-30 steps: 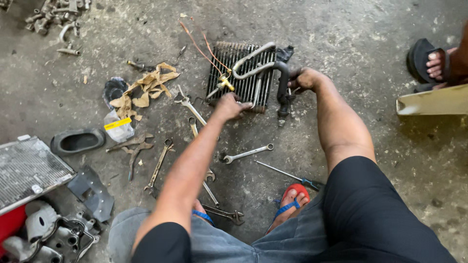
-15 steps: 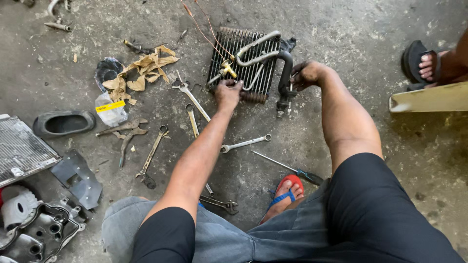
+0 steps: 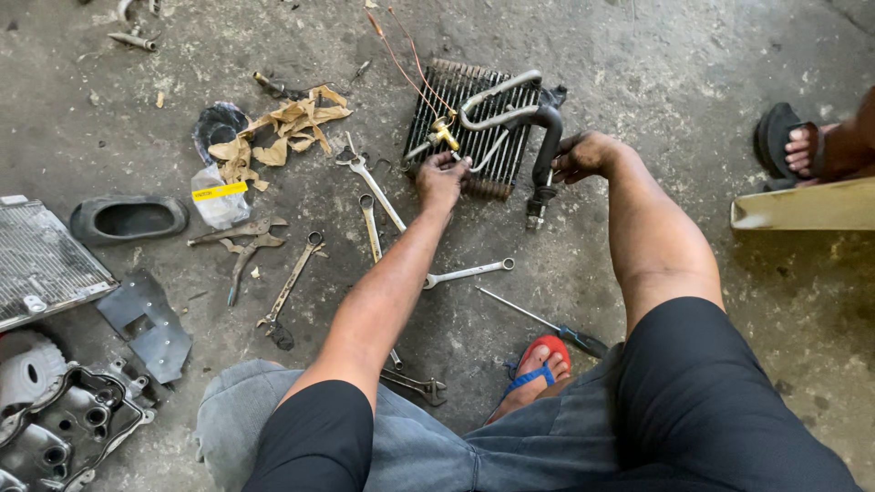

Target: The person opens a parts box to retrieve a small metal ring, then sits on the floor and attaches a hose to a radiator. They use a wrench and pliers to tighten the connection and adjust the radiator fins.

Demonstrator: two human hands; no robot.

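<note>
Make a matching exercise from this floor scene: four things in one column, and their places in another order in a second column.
Things:
1. finned coil unit
2. screwdriver
3. black rubber boot
4. torn brown paper

Places:
A. near the left edge, beside a finned panel
B. by the red sandal
C. under both hands, left hand at its lower edge, right hand on its black pipe
D. left of the coil, above the wrenches

Pairs: 1-C, 2-B, 3-A, 4-D
</note>
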